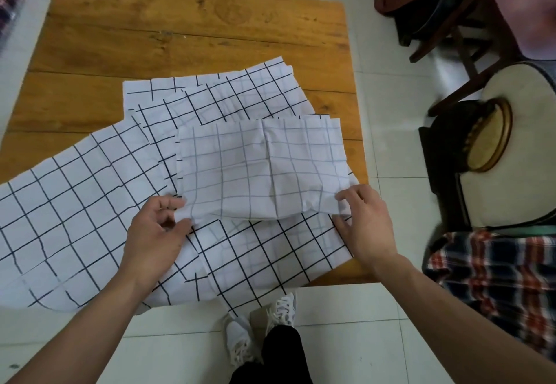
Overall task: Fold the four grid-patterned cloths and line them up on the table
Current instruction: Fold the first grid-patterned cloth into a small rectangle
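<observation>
A partly folded white cloth with a dark grid (258, 167) lies on top of other grid cloths on the wooden table (180, 28). My left hand (156, 233) pinches its near left corner. My right hand (365, 221) pinches its near right corner. Under it lie unfolded grid cloths: one spreads to the left and hangs over the table's near edge (60, 218), another lies behind (240, 95), and one lies toward me (264, 260).
The far half of the table is bare wood. A plaid cloth (496, 278) lies over a seat at the right, beside round cushioned chairs (517, 98). My feet in white shoes (261, 329) stand on the tiled floor below the table edge.
</observation>
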Available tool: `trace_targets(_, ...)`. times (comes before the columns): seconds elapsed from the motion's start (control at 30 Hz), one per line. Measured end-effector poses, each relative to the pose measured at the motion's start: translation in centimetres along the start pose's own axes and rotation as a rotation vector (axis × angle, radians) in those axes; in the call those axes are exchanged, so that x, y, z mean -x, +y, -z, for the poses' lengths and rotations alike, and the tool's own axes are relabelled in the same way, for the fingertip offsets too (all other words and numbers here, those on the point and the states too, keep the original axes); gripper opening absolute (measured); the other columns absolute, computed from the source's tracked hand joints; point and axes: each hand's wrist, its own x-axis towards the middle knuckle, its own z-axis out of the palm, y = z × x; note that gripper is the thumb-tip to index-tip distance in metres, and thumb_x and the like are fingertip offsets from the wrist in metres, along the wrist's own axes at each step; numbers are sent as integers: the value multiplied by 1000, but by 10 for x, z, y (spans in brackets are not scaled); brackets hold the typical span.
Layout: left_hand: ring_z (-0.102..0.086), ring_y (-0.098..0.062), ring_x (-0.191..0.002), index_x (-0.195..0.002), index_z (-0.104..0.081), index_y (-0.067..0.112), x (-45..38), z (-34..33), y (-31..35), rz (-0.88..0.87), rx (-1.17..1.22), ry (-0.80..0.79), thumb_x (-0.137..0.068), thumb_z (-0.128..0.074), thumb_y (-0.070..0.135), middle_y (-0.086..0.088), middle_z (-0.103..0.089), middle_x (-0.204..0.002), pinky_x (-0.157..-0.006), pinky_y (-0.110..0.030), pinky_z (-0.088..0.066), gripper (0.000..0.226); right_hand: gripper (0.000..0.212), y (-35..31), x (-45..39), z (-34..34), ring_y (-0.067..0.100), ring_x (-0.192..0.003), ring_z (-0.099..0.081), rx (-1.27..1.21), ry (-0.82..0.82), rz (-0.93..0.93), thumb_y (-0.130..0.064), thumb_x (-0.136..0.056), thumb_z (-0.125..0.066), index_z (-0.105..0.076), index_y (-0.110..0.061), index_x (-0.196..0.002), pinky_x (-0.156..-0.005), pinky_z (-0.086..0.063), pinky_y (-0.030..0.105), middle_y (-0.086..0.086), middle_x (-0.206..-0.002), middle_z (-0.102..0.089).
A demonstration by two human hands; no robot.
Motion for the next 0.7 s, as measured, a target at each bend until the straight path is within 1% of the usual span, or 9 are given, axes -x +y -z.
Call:
trace_targets(0.1,-61,-38,-98,-106,-59,26,0,1,4,11,31,-8,-86,-73,10,5,-69,-116,-72,-29,-49,29,30,3,-6,-3,20,-96,-54,35,48,76,-13,-77,-79,-65,-18,-104,-84,-47,34,1,-108,-59)
trace_targets(0.23,-65,-34,-94,-104,-58,26,-1,5,8,12,55,-5,-86,-71,6,21,-68,-109,-79,-34,-50,30,23,6,-12,-6,21,-87,-53,50,79,118,-13,-76,-77,-65,-17,-95,-76,-46,37,1,-98,-59)
trace_targets(0.27,-64,-33,-89,-103,-58,28,-1,7,8,7,66,-5,-86,-72,7,17,-68,-103,-80,-35,-49,31,21,7,-13,-6,21,-86,-53,51,91,119,-12,-75,-78,-65,-16,-92,-74,-46,37,1,-95,-59)
trace_targets(0.33,-56,-26,-81,-101,-58,33,-2,10,9,-5,77,-6,-85,-73,10,-10,-67,-90,-76,-36,-46,32,18,9,-13,-6,22,-83,-53,39,114,124,-9,-74,-78,-67,-15,-87,-72,-45,37,1,-91,-60)
trace_targets(0.4,-51,-25,-72,-102,-58,34,-2,13,12,-23,61,-6,-86,-72,11,-25,-65,-95,-68,-36,-43,32,16,10,-14,-5,21,-82,-54,21,127,135,-6,-75,-76,-68,-15,-85,-71,-43,35,1,-90,-61)
trace_targets(0.47,-48,-26,-68,-104,-57,33,-3,17,14,-47,31,6,-87,-71,10,-23,-66,-93,-63,-34,-41,32,15,12,-14,-3,21,-82,-53,16,120,149,-6,-76,-75,-68,-16,-86,-72,-43,35,0,-90,-62)
trace_targets(0.57,-48,-11,-61,-109,-54,29,-4,24,15,-90,-50,26,-89,-66,6,9,-65,-70,-55,-20,-43,33,14,17,-14,-1,20,-82,-53,42,102,174,-6,-77,-74,-69,-16,-86,-71,-43,35,-1,-90,-62)
trace_targets(0.63,-43,-6,-54,-110,-52,28,-5,29,13,-113,-122,33,-89,-64,4,8,-58,-67,-50,-14,-40,34,14,19,-14,1,21,-81,-53,58,82,187,-6,-78,-74,-70,-17,-85,-70,-42,35,-1,-89,-63)
trace_targets(0.7,-46,-7,-56,-110,-51,30,-4,30,11,-120,-173,23,-89,-63,5,-3,-61,-74,-55,-17,-42,34,15,20,-13,2,21,-80,-52,60,57,181,-5,-76,-76,-69,-17,-83,-69,-42,35,-1,-88,-62)
